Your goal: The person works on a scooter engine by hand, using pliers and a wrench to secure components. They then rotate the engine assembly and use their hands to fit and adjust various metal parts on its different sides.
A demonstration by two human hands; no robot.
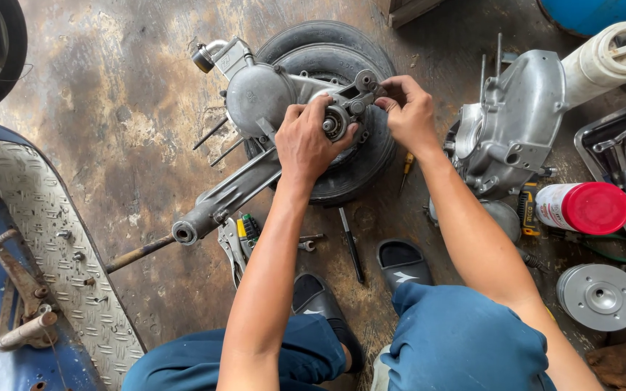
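Mid-assembly on the engine case [255,94] lying on the tyre [327,43] at twelve o'clock: left hand [306,141] fingers clamp the hub, right hand [409,112] pinches its bracket (steadying needed).

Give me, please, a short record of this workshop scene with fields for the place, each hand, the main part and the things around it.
Place: stained concrete floor, seen from above
Left hand: resting on the round hub of the engine casing
Right hand: fingers pinching a small fitting at the hub's upper right
Support: casing lies on a black tyre
Nearby: second casing, red-capped can, tool tray, pliers, blue scooter body
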